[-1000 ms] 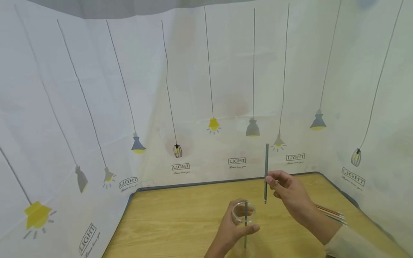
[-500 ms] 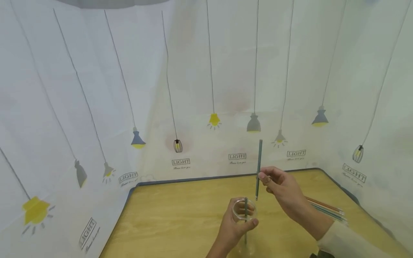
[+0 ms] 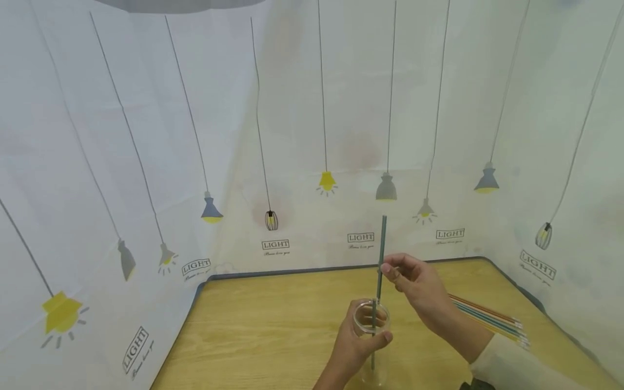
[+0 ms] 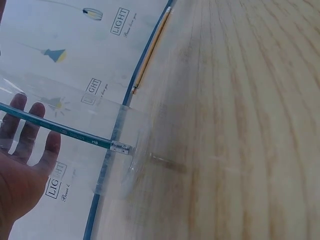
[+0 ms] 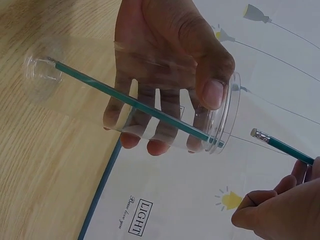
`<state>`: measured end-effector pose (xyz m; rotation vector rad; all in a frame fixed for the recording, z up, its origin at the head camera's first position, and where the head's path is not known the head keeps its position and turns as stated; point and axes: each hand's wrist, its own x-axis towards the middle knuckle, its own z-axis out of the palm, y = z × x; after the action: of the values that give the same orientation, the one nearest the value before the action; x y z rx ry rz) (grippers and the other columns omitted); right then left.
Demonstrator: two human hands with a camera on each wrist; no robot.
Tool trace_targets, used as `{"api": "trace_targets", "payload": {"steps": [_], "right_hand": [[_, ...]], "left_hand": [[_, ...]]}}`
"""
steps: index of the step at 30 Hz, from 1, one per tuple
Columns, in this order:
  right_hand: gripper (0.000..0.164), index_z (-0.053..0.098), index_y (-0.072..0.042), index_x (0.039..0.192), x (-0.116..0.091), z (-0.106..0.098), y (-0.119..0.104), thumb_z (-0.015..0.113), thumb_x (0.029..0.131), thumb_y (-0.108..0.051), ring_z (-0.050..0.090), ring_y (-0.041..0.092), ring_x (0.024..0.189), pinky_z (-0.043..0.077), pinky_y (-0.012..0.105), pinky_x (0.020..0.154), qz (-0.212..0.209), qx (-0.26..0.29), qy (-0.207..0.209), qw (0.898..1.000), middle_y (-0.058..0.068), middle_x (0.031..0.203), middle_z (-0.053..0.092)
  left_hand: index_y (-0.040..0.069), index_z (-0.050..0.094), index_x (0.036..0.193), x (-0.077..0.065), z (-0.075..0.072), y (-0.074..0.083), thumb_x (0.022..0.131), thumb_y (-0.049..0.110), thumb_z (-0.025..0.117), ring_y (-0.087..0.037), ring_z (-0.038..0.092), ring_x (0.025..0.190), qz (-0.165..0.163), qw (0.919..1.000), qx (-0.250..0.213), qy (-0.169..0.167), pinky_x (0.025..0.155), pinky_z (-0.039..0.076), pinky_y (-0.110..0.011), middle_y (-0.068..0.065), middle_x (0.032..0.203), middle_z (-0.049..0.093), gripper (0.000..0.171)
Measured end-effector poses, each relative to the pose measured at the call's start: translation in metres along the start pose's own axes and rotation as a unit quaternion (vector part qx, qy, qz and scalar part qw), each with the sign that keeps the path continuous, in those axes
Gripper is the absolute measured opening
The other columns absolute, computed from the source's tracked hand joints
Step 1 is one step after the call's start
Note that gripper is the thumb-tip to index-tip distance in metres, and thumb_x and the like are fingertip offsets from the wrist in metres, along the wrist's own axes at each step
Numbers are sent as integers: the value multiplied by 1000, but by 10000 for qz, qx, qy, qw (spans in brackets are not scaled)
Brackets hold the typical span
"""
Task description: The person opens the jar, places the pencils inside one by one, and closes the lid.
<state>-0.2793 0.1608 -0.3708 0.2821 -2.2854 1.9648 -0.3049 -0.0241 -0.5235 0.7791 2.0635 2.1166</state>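
My left hand (image 3: 353, 344) grips a clear, tall, transparent jar (image 5: 82, 97) around its upper part, fingers wrapped behind and thumb in front. Inside the jar leans a green pencil (image 5: 135, 104), its eraser end at the bottom and its other end at the mouth. A second green pencil (image 3: 382, 244) is pinched between the thumb and fingers of my right hand (image 3: 421, 287). It points eraser down; the right wrist view shows that eraser just outside the jar's rim (image 5: 231, 110), with a small gap between.
Several pencils (image 3: 487, 317), orange, green and yellow among them, lie together on the wooden table (image 3: 258, 325) at the right, partly behind my right forearm. White sheeting (image 3: 292, 135) printed with hanging lamps walls in the table's back and sides.
My right hand has brought its pencil leftward, from right of the jar to over its mouth in the head view. The left hand keeps its hold on the jar, nearly still.
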Motion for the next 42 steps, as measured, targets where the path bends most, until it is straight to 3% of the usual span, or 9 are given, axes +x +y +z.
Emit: {"api": "trace_targets", "payload": {"steps": [13,27,33,42], "right_hand": [[33,67,-1,131,-2,-1,9,69,111,-27,60,14,113,55,27,99,-200,-185,-191,9994,-1,117,68],[41,67,0,136,-7,0,20,72,109,-30,60,15,106,53,27,93,273,-147,-90,9995,-3,113,70],[41,65,-6,143,-7,-4,26,67,112,-32,63,14,116,52,30,95,57,-224,-93,9997,-2,128,72],[41,64,-6,146,-7,-9,23,64,114,-31,64,14,118,52,28,94,-113,-188,-98,9997,-5,127,72]], "left_hand": [[28,55,144,3,-1,3,94,32,85,-19,66,120,169,9997,192,-44,102,55,-42,0,130,71,58],[32,55,145,0,0,-2,93,34,86,-20,67,120,15,9999,146,26,100,58,-37,3,130,71,60],[31,55,145,-1,2,-3,93,32,85,-22,66,122,-17,9999,146,12,104,55,-43,3,131,70,61],[32,52,146,-2,1,-3,95,31,85,-21,66,124,1,10000,71,-60,106,58,-35,1,134,67,60]]}}
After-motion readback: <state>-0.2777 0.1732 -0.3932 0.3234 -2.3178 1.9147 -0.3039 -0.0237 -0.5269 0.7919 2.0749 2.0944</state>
